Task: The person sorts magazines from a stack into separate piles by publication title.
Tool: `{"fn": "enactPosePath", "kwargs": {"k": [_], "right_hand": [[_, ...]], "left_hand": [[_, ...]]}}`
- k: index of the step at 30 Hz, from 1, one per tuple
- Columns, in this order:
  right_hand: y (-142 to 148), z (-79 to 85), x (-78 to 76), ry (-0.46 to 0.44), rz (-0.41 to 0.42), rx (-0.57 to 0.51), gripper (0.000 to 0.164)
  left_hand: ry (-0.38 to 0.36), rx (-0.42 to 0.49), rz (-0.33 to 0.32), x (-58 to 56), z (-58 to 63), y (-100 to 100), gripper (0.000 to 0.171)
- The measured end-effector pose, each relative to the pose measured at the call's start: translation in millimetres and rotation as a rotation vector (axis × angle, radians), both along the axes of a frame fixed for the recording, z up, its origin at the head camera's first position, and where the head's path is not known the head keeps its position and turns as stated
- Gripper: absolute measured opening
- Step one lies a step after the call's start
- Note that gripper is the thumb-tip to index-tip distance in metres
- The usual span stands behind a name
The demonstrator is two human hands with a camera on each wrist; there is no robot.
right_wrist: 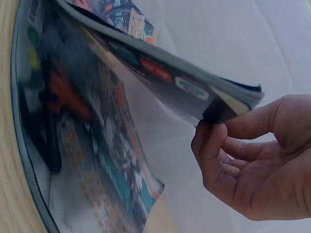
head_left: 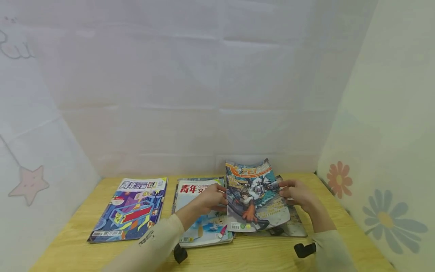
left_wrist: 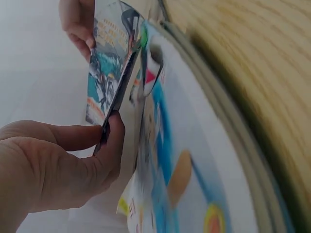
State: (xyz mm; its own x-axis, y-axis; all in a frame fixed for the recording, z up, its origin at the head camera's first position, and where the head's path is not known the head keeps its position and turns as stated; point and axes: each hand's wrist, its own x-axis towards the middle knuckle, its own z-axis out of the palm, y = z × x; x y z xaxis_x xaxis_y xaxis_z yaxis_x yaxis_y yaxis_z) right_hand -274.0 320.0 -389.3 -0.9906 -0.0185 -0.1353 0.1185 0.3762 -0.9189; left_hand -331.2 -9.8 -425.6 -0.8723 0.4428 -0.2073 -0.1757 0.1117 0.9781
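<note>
Both hands have the comic magazine (head_left: 255,196): left hand (head_left: 212,198) pinching its 9 o'clock edge, right hand (head_left: 299,194) pinching the 3 o'clock edge, far end lifted above the pile (head_left: 295,226) on the table (head_left: 68,249).

Table (head_left: 78,249) runs left to right, backed by a sheet-covered wall (head_left: 204,94); side panels stand at its left and right ends. Three spots of magazines in a row across the tabletop. Far left: single magazine (head_left: 130,209), flat, well apart from both hands. Centre: middle stack (head_left: 204,226), flat, just beside the left one. Right: right stack (head_left: 292,226), lying under the lifted magazine (head_left: 255,196). Lifted magazine sits between left hand (head_left: 212,198) and right hand (head_left: 299,194), its far edge raised, near edge down, overlapping the middle stack's right edge. Left hand lies over the middle stack; right hand over the right stack
</note>
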Motion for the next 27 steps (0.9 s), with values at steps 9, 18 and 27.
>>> {"fn": "enactPosePath", "kwargs": {"k": [9,18,27], "right_hand": [[38.8,-14.5,-1.2,-0.044,-0.022,0.019,0.050],[41.7,-33.4,-2.1,-0.043,-0.090,0.021,0.043],[36.8,-34.6,-4.3,-0.031,-0.130,0.115,0.044]], "left_hand": [[-0.029,0.009,0.002,1.7,-2.1,45.4,0.048],[-0.039,-0.054,0.043,-8.2,-18.3,60.4,0.043],[-0.061,-0.084,0.043,-12.7,-22.4,64.3,0.042]]}}
